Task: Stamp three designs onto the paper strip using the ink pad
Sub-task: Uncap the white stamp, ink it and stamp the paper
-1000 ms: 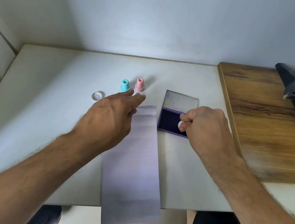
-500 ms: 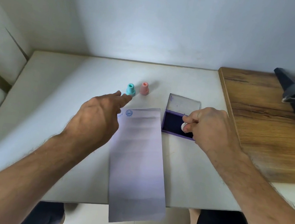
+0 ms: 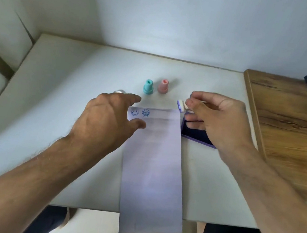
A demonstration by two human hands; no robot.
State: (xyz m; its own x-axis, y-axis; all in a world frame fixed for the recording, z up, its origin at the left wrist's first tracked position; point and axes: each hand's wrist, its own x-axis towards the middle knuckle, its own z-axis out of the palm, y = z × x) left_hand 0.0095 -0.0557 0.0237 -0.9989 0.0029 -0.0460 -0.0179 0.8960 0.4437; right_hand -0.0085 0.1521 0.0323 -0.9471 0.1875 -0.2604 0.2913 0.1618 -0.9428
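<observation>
In the head view, a small white stamp [image 3: 182, 106], inked a second ago, is being pinched in the right hand [image 3: 219, 121], lifted off the ink pad [image 3: 197, 135] beneath it. The paper strip [image 3: 155, 156], two designs showing, is being steadied on the bench [image 3: 64, 84] by the spread left hand [image 3: 107, 117]; the third print is judged next.

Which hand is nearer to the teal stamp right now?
Left. The left hand reaches just below the teal stamp, fingertips close to its base. The right hand holds a white stamp farther off, beyond the pink stamp.
</observation>
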